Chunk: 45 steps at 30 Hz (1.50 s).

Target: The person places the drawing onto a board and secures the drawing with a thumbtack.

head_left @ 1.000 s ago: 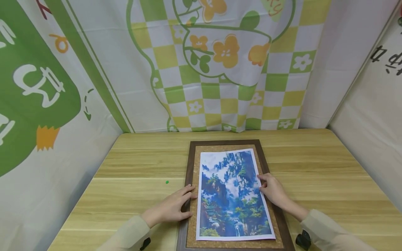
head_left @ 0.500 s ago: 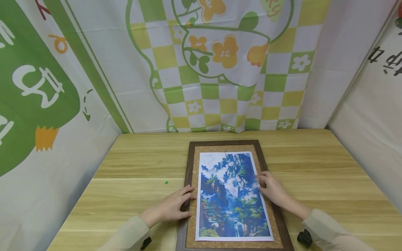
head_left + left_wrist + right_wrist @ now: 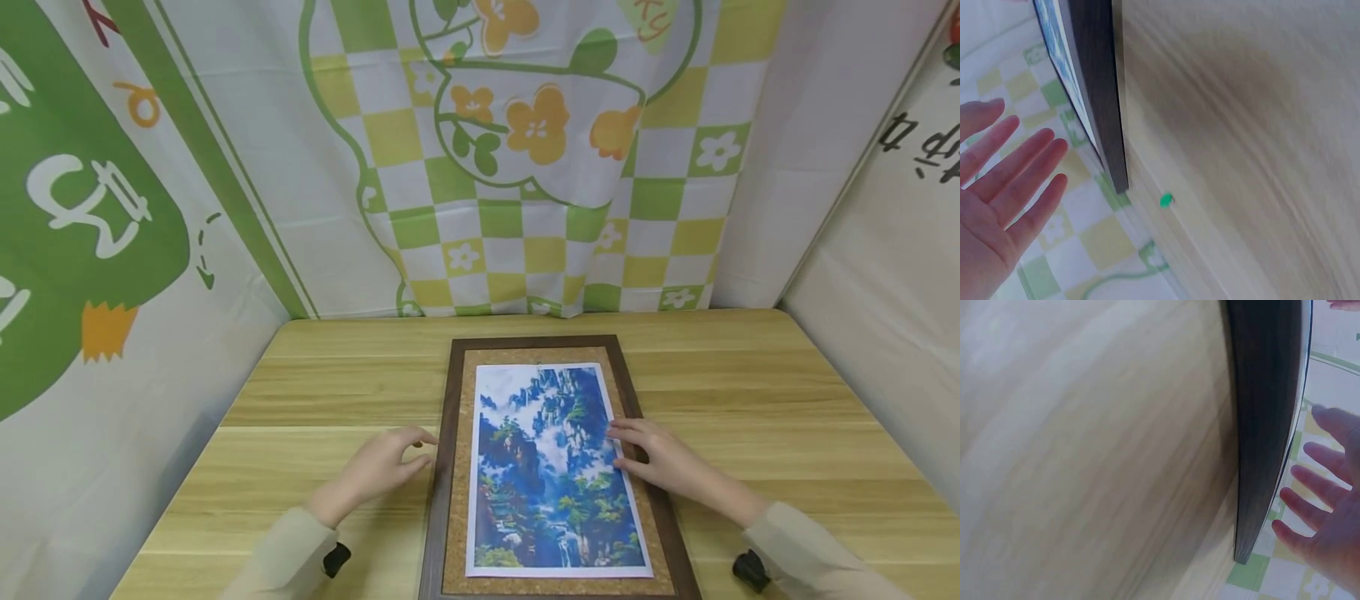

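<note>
A printed mountain-and-waterfall picture (image 3: 551,475) lies on a cork board (image 3: 458,533) with a dark brown wooden frame (image 3: 534,342). A small greenish spot shows at the middle of its top edge. My left hand (image 3: 375,468) is just left of the frame, fingers loosely bent and holding nothing. On the right, my right hand (image 3: 663,457) reaches over the frame, its fingertips at the picture's right edge. In the left wrist view a green thumbtack (image 3: 1166,200) lies on the table; the left hand hides it in the head view.
The wooden table (image 3: 757,392) extends on both sides of the board. Behind it hangs a green-and-yellow checked curtain (image 3: 525,217), with printed cloth walls (image 3: 247,367) to either side. Black wrist devices (image 3: 337,559) sit at both sleeves.
My left hand has come off the board's left side and moved left over the thumbtack's spot. The picture's top edge has come down flatter. My right hand's fingers have spread from their earlier pinch.
</note>
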{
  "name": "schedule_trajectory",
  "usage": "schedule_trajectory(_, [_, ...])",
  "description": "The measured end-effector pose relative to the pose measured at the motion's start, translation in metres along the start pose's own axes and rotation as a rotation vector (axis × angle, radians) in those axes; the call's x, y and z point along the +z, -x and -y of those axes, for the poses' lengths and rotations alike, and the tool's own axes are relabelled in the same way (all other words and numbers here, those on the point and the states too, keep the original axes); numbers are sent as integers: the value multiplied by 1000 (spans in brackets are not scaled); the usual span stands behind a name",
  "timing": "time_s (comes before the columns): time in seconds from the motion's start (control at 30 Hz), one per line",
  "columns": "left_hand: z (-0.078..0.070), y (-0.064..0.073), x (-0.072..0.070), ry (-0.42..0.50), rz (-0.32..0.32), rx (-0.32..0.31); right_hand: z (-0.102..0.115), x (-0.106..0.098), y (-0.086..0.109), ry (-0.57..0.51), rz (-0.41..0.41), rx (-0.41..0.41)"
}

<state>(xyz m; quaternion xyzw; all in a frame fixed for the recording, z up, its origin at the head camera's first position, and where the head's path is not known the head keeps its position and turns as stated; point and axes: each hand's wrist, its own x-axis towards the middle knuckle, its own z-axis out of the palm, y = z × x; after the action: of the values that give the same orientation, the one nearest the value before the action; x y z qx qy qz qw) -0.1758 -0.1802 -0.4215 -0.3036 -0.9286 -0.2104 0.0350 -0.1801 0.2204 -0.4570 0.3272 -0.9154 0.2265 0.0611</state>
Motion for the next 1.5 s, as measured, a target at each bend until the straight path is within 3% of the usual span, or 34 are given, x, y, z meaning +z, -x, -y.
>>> schedule_trajectory(0.23, [20,3,-10,27,-89,-82,-6,-1,6,27,40,-78])
schedule_trajectory(0.43, [36,4,-15,81,-110,-132,-8,-3,11,-5,152,-35])
schedule_trajectory(0.63, [50,4,-18,156,-63,-179,-8,-2,13,-40,208,-25])
schedule_trajectory(0.9, [64,1,-14,177,1,-238,-7,-3,13,-72,234,-1])
schedule_trajectory(1.5, [79,-2,-3,178,83,-230,-9,-2,12,-101,232,7])
